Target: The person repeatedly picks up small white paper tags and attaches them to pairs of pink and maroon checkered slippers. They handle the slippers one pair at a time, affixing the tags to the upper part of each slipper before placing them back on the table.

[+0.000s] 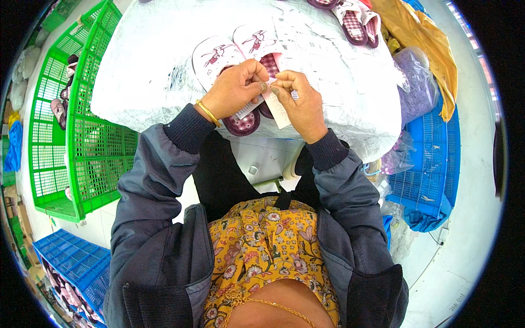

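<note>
A pair of white slippers with dark red soles and checked linings lies on the white-covered table, the left slipper [210, 57] beside the right slipper [252, 42]. Over them, my left hand [232, 90] is closed in a pinch, and what its fingertips grip is too small to make out. My right hand [301, 106] pinches the top of a pale paper tag [278, 112], which hangs down over the slippers. The fingertips of both hands almost meet at the tag's upper end. A white label [246, 110] shows under my left hand, partly hidden.
The table [147, 71] has a crinkled white plastic cover. More slippers [355, 24] lie at its far right corner. Green crates [98, 147] stand to the left, a blue crate [74, 257] lower left, and another blue crate [424, 175] with plastic bags [415, 82] to the right.
</note>
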`<state>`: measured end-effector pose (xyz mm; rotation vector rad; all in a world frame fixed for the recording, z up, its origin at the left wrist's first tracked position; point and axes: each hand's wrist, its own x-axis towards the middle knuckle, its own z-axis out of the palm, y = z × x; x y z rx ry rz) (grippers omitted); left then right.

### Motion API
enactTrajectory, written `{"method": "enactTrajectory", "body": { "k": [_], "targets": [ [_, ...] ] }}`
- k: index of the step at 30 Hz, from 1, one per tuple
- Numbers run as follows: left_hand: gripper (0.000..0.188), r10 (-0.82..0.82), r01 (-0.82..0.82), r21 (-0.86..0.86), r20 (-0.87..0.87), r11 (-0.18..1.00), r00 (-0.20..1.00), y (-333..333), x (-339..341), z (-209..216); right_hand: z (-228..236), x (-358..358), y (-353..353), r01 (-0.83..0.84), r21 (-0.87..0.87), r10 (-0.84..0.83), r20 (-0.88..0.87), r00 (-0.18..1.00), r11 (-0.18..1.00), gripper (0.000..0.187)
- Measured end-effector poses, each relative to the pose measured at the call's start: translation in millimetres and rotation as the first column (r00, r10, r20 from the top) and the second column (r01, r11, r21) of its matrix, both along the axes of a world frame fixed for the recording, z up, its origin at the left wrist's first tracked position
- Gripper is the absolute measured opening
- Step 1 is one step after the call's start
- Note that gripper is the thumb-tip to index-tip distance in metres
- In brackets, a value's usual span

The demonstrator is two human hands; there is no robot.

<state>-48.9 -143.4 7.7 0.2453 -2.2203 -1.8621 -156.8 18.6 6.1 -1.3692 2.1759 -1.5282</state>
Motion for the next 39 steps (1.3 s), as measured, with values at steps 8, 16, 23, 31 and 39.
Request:
{"method": "enactTrajectory", "body": {
  "k": [8, 16, 23, 31, 39],
  "targets": [
    [0.011, -0.012, 0.011, -0.013, -0.023, 1.0, 1.0, 0, 1, 1, -2, -1, -1, -0.012, -0.005, 0.012, -0.055, 0.998, 1.0, 0.024],
    [0.006, -0.039, 0.022, -0.232, -0.07, 0.972, 0.997, -3, -1, -5, -2, -7, 0, -0.125, 0.042, 0.129, -0.497, 0.858, 0.991, 0.02],
    [0.006, -0.195, 0.186, 0.112, 0.081, 0.976, 0.977, -15, 3, -1, 12, -9, -4, -0.239, 0.082, 0.253, -0.285, 0.924, 0.967, 0.018],
    [0.009, 0.196, -0.213, -0.206, -0.103, 0.955, 0.975, -4, 20, 13, 16, -14, -5, -0.183, 0.1, 0.177, 0.06, 0.982, 0.978, 0.024],
    [0.009, 0.669, -0.775, -0.103, -0.444, 0.623, 0.597, -41, 37, -14, 38, -17, -34, -0.037, 0.258, 0.12, -0.314, 0.942, 0.965, 0.038]
  ]
}}
